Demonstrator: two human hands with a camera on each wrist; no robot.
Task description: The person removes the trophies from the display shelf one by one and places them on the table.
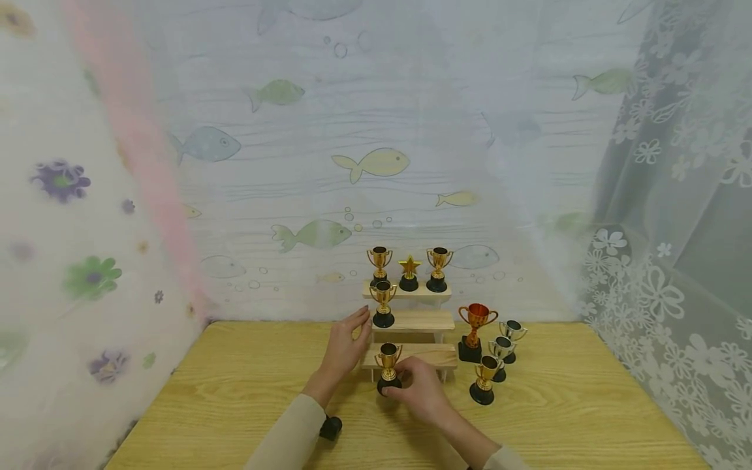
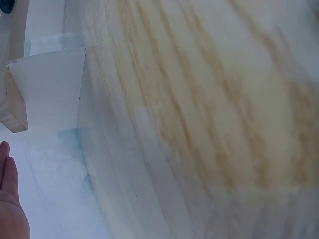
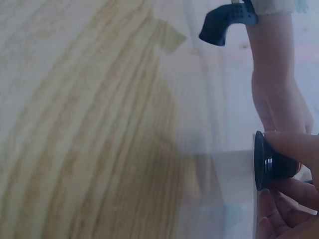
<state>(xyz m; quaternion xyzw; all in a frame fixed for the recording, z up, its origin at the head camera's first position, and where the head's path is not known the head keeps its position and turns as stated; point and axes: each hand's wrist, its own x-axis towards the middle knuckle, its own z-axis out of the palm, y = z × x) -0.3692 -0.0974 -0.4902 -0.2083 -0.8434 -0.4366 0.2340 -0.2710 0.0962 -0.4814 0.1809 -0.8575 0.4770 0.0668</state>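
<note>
My right hand [image 1: 422, 391] pinches the black base of a small gold trophy cup [image 1: 388, 358], held upright at the front of the lowest step [image 1: 431, 356] of a wooden three-step stand. In the right wrist view the round black base [image 3: 273, 167] sits between thumb and fingers. My left hand [image 1: 346, 344] is at the stand's left side, its fingers extended beside the middle step [image 1: 425, 320]; whether they touch it I cannot tell. Another gold trophy cup [image 1: 384, 301] stands on the left of that step. On the top step [image 1: 405, 293] are two gold cups and a gold star trophy [image 1: 409, 271].
Right of the stand, a larger bronze-coloured cup [image 1: 473, 329], two silver cups [image 1: 502, 352] and a gold cup [image 1: 484, 378] stand close together on the wooden table [image 1: 564, 418]. Fish-patterned fabric [image 1: 376, 98] hangs behind. A black device [image 1: 331, 427] sits by the left wrist.
</note>
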